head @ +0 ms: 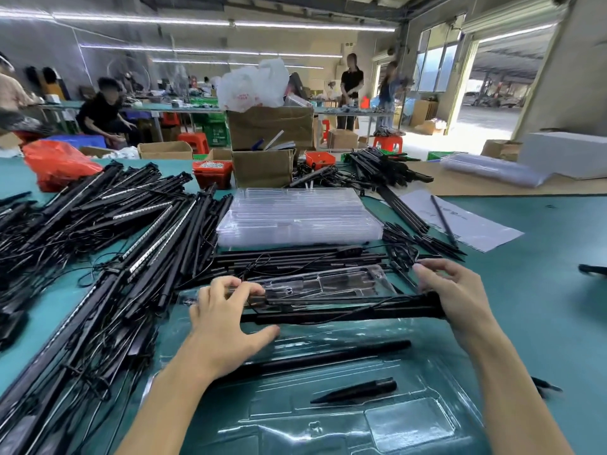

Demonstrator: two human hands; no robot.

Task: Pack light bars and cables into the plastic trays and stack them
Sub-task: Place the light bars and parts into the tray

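A clear plastic tray (341, 418) lies on the green table right in front of me. In it rest a long black light bar (328, 356) and a short black ground spike (358, 390). Over its far edge I hold a bundle of black light bars (345, 311) level. My right hand (450, 293) grips its right end. My left hand (223, 310) holds its left end, thumb spread toward the tray. Just behind lies another clear tray (328, 284) on loose black bars. A stack of clear trays (295, 215) stands farther back.
A big heap of black light bars and cables (98, 231) covers the table's left. More bars and spikes (387, 172) lie at the back right, beside a white sheet (466, 221). Cardboard boxes (266, 139), red bins (212, 174) and a red bag (56, 162) line the far edge. People work behind.
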